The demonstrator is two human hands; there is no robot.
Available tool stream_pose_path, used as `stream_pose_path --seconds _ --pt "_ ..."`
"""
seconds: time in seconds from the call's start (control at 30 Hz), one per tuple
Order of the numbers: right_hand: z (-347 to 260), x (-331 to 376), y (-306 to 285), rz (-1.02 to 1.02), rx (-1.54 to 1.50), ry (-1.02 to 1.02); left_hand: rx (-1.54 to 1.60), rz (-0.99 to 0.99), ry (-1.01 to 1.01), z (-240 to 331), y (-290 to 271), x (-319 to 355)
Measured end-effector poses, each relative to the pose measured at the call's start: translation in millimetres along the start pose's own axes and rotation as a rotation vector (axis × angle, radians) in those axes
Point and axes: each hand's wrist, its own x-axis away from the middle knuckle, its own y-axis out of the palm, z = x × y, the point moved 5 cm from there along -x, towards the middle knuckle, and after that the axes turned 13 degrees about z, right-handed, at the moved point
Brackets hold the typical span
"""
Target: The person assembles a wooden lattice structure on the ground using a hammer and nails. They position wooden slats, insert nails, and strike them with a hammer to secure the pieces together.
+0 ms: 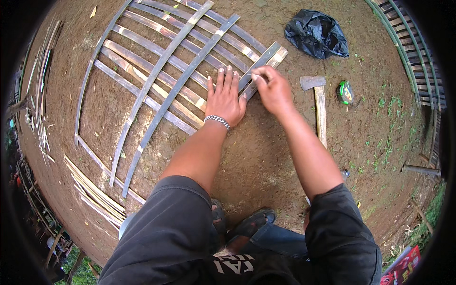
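Resting left hand (224, 102): lies flat with its fingers spread on the slats at the near right part of the frame. It is not gripping anything.
Right hand (274, 90): has its fingers curled in, with thumb and pointing finger close together over the end strips. It is too small to tell if they pinch something.
Slat frame (155, 73): lies on the ground, far from the feet and mostly to the left. Many flat slats run from far left to near right, and long slats cross them.
End strips: sit at the right end of the frame, a dark strip (265, 58) and a pale strip (278, 57) side by side.
Bracelet (217, 119): a silver chain around the left wrist.
Axe (320, 107): lies right of the right hand, its head at the far end and its wood handle pointing near.
Tape measure (345, 92): green and black, just right of the axe.
Black bag (316, 34): crumpled plastic, far right of the frame.
Stick pile (95, 192): thin pale sticks on the near left.
Long sticks (45, 85): lie along the far left.
Rack (413, 52): has many slats, at the far right.
Sandals (254, 222): dark, on the feet at the near side.
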Motion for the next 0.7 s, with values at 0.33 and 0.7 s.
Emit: stream_pose_path --seconds 0.33,0.7 --pt "21 4 39 0.17 -0.064 -0.093 -0.049 -0.003 0.001 1 4 1" --pt "25 6 16 0.074 -0.125 0.131 0.202 0.114 -0.062 2 -4 6"
